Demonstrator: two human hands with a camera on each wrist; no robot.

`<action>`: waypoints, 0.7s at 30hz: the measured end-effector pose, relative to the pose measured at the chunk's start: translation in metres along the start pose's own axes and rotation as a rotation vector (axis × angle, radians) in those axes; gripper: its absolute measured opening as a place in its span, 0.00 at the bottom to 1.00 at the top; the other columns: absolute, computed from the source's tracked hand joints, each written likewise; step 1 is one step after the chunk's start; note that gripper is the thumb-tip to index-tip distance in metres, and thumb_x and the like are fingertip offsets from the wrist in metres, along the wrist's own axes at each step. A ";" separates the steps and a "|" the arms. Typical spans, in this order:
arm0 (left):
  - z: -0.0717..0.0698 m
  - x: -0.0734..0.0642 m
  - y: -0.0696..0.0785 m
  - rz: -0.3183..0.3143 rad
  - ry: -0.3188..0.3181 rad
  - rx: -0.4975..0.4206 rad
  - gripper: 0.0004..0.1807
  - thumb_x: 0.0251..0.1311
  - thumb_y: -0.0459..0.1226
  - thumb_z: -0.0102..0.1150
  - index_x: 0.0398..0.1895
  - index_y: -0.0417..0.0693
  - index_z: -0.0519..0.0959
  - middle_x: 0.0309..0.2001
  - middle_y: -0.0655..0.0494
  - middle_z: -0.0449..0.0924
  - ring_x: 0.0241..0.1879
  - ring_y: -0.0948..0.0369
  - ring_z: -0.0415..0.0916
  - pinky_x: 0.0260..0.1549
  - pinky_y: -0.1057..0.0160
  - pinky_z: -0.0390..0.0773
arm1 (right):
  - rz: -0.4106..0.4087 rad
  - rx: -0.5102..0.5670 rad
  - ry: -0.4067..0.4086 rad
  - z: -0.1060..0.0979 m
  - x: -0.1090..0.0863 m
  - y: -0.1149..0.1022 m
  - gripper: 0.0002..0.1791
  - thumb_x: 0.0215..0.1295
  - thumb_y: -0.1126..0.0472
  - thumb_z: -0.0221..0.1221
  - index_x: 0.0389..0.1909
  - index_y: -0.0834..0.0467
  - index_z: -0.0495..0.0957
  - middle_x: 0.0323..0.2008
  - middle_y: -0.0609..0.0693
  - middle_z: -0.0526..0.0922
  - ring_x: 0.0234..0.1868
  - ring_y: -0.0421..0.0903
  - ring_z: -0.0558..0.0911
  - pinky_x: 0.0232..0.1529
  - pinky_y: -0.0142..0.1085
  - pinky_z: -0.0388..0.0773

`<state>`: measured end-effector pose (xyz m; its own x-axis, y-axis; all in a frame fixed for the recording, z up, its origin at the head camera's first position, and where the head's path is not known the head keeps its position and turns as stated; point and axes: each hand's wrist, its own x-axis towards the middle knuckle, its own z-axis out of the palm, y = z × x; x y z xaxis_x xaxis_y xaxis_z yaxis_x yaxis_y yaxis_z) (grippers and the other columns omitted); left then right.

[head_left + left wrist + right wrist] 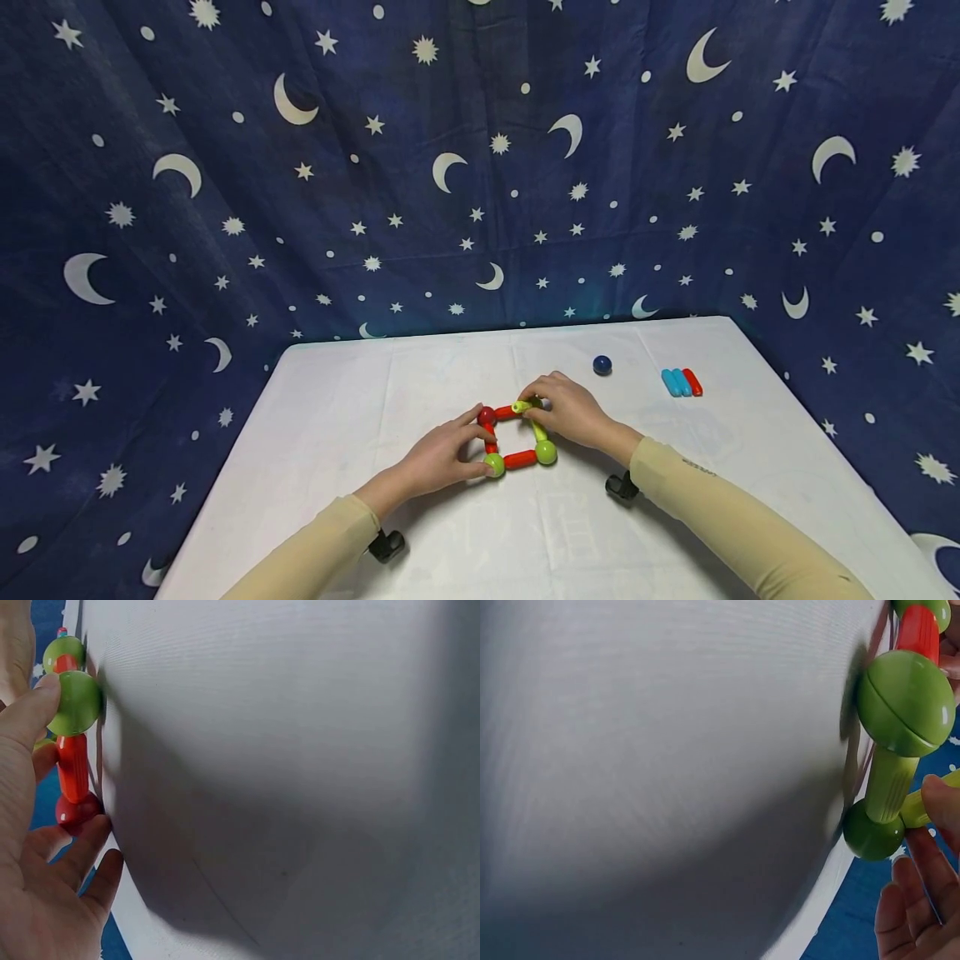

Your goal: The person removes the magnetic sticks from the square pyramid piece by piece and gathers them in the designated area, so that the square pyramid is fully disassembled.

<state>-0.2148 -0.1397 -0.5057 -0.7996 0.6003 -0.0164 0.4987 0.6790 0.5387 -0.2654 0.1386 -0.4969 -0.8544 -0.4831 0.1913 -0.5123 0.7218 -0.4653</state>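
Observation:
A square of magnetic building sticks and balls lies on the white table. Its left side is a red stick (73,769) between a red ball (487,416) and a light green ball (493,464). My left hand (442,454) holds that side, thumb on the green ball and fingertips by the red one. Another red stick (520,460) joins the near green balls, the right one (546,452) bearing a yellow-green stick (892,784) to a darker green ball (873,831). At that far corner my right hand (573,410) pinches a loose-ended yellow-green stick (521,407), its inner end against the darker ball.
Beyond my right hand sits a dark blue ball (602,365). Farther right, two light blue sticks (676,382) and a red stick (692,382) lie side by side. A dark blue curtain (480,167) with moons and stars hangs behind and beside the white table (337,400).

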 end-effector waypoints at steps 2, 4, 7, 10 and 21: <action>-0.001 0.000 0.001 -0.003 -0.002 -0.003 0.24 0.59 0.60 0.70 0.57 0.69 0.81 0.81 0.52 0.52 0.71 0.49 0.66 0.64 0.43 0.70 | 0.002 0.006 -0.001 0.000 0.001 0.000 0.10 0.64 0.54 0.71 0.45 0.45 0.85 0.41 0.36 0.82 0.45 0.42 0.75 0.48 0.40 0.77; -0.001 0.000 0.001 -0.003 0.000 -0.005 0.24 0.58 0.60 0.70 0.57 0.68 0.81 0.81 0.52 0.53 0.71 0.49 0.66 0.64 0.44 0.70 | 0.006 0.020 -0.011 0.001 0.002 0.001 0.11 0.65 0.54 0.70 0.47 0.44 0.85 0.41 0.36 0.81 0.45 0.43 0.76 0.46 0.39 0.76; -0.001 0.000 0.001 0.002 0.003 -0.004 0.24 0.58 0.60 0.70 0.57 0.68 0.81 0.80 0.51 0.53 0.71 0.49 0.66 0.64 0.44 0.70 | 0.019 0.055 -0.037 0.001 0.004 0.003 0.12 0.66 0.54 0.69 0.49 0.43 0.84 0.41 0.35 0.81 0.45 0.43 0.76 0.45 0.38 0.76; -0.001 0.000 0.000 0.002 0.001 -0.009 0.24 0.58 0.59 0.70 0.57 0.68 0.81 0.80 0.51 0.53 0.71 0.49 0.66 0.64 0.44 0.70 | 0.046 0.106 -0.070 -0.001 0.007 0.005 0.11 0.67 0.54 0.69 0.49 0.41 0.85 0.42 0.34 0.81 0.46 0.42 0.76 0.46 0.38 0.76; -0.001 0.001 0.000 -0.014 -0.006 -0.024 0.25 0.58 0.60 0.70 0.58 0.68 0.81 0.81 0.51 0.53 0.72 0.49 0.65 0.65 0.44 0.68 | 0.125 0.389 -0.184 -0.008 0.020 0.015 0.10 0.65 0.54 0.70 0.46 0.44 0.85 0.41 0.40 0.82 0.48 0.46 0.76 0.53 0.46 0.72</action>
<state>-0.2157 -0.1399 -0.5047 -0.8043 0.5935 -0.0288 0.4794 0.6768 0.5586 -0.2909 0.1442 -0.4929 -0.8601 -0.5094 -0.0282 -0.3050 0.5577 -0.7720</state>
